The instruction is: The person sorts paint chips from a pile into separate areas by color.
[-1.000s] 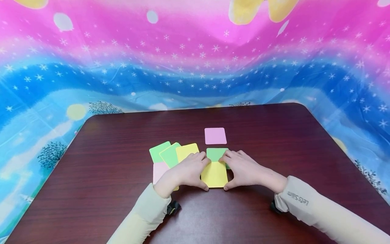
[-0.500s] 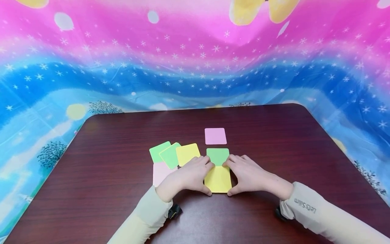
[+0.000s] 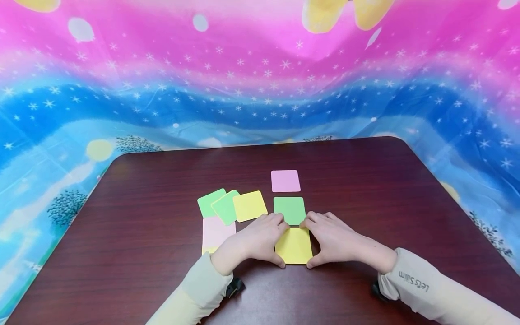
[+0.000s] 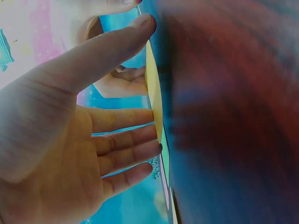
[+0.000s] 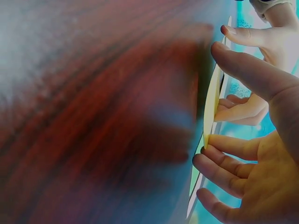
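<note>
Yellow card in both hands, just on the near side of the green card

Landmark: the green card (image 3: 289, 210). The yellow card (image 3: 294, 246) sits just on its near side, roughly in line, maybe a touch right. Far edge of yellow faces near edge of green; a thin dark strip shows between them, so apart, no overlap seen in the head view. That gap and the edge match look like what any next shift depends on.

Grip: left hand (image 3: 262, 239) pinches the yellow card's left side, right hand (image 3: 334, 238) pinches its right side. Each thumb is at a near corner, fingertips at a far corner, so the card lies directly between thumb and fingers, no offset. Other fingers fairly straight in both wrist views. Far corners hidden under fingertips.

Long axis: none clear, card looks about square, sides running toward green. Neither hand clearly nearer green; fingertips of both reach its near corners. Can't tell if touching there.

Height: can't tell whether yellow is flat on the table (image 3: 345, 180) or slightly raised. Its edge looks bowed in the wrist views, could be lens.

Rest: pink card (image 3: 285, 181) beyond green, small gap. Loose cards (image 3: 249, 206) left of green, some overlapping; left hand nearer to them.
</note>
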A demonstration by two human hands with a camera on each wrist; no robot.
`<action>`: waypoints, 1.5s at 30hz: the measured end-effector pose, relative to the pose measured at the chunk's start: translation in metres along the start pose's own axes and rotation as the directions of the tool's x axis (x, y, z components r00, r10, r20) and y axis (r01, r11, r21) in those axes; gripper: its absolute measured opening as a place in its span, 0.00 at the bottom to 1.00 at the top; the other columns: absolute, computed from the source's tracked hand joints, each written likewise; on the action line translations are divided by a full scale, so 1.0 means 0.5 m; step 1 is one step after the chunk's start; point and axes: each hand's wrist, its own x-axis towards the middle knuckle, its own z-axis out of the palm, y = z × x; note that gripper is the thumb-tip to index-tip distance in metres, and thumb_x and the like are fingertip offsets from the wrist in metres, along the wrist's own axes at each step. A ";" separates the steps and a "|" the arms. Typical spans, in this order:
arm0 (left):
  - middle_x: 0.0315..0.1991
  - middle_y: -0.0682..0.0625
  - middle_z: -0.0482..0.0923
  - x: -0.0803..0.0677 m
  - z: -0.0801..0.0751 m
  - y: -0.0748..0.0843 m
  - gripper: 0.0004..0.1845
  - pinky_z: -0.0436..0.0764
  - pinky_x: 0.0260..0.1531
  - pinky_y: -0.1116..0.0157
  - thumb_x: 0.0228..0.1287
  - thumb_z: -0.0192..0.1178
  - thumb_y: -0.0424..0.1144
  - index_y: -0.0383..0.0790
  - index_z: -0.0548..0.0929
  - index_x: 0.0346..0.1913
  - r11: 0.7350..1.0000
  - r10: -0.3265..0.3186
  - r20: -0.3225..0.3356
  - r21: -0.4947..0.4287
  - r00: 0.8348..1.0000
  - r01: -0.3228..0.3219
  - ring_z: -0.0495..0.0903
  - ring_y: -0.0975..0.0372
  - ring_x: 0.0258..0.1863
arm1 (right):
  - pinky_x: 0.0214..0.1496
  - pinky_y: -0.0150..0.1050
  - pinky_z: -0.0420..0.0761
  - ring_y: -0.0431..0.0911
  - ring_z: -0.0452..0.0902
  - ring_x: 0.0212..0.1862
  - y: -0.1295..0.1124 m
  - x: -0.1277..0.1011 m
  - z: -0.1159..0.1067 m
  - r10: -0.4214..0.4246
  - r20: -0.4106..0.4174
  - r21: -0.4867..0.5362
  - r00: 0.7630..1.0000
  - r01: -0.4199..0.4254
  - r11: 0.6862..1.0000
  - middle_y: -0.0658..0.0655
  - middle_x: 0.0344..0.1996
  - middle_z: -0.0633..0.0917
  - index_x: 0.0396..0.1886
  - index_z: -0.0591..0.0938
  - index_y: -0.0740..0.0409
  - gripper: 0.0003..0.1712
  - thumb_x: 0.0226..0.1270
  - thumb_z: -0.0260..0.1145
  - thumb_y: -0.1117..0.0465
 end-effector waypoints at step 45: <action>0.38 0.55 0.65 -0.005 0.000 0.010 0.38 0.67 0.37 0.69 0.35 0.68 0.64 0.43 0.74 0.48 0.999 -0.012 0.051 0.050 0.999 0.010 0.66 0.64 0.38 | 0.48 0.44 0.67 0.45 0.70 0.44 0.001 -0.012 0.012 -0.012 -0.010 -0.011 1.000 0.012 1.000 0.48 0.41 0.71 0.50 0.76 0.59 0.46 0.27 0.75 0.39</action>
